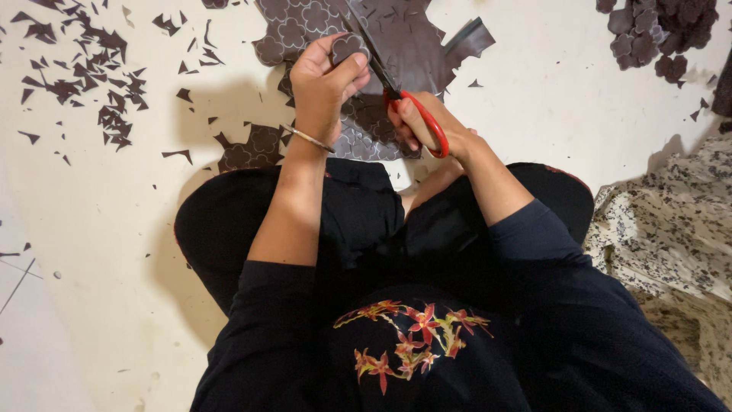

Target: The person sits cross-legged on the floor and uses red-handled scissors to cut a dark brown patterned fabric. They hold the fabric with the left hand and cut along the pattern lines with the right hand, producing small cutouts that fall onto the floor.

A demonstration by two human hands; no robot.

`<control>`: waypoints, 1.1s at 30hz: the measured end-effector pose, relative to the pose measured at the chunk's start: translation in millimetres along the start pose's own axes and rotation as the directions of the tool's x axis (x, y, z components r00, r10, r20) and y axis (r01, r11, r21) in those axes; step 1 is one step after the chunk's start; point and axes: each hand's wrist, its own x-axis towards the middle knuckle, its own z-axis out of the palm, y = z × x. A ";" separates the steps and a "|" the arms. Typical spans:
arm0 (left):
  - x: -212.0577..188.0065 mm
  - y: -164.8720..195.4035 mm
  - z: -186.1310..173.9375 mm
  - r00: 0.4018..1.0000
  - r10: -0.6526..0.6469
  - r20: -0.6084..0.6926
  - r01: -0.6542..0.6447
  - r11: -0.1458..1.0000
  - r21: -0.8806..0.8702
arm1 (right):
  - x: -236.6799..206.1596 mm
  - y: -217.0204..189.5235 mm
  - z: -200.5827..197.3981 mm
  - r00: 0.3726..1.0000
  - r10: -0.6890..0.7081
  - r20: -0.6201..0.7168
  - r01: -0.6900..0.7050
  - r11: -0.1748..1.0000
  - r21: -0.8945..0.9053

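The left hand [324, 84] is closed in a pinch: thumb and curled fingers clamp a small dark petal-shaped cutout [348, 47] at the edge of a dark brown sheet [396, 46] marked with flower outlines. The left forearm runs straight up from the lap, wrist slightly bent, with a thin bangle [307, 138] across it. The right hand [427, 126] is closed around the red handles of the scissors [404, 95], fingers through the loops; the blades run up and to the left into the sheet, just beside the pinched cutout. How far the blades stand apart cannot be told, since they blend with the dark sheet. The right forearm angles in from the lower right, sleeve pushed back to the elbow. The sheet lies on the pale floor [114, 229] in front of the knees; its lower part is hidden behind both hands. Dark offcuts [91, 76] are scattered at upper left, and a pile of finished cutouts [659, 34] sits at upper right, partly cut off by the frame edge.
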 end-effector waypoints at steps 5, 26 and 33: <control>0.7 3.2 -1.2 1.000 -0.001 0.005 0.001 1.000 0.016 | -0.2 1.1 -2.5 1.000 0.003 -0.004 -0.003 1.000 0.001; 3.6 -5.6 -6.1 0.996 -0.082 0.038 0.085 0.994 -0.074 | 3.2 20.9 -3.5 0.991 0.068 -0.113 -0.073 0.996 -0.044; 5.5 -2.3 -11.2 0.997 -0.072 -0.009 0.072 0.995 0.073 | -0.9 10.9 -29.8 0.997 0.029 -0.076 -0.044 0.976 -0.211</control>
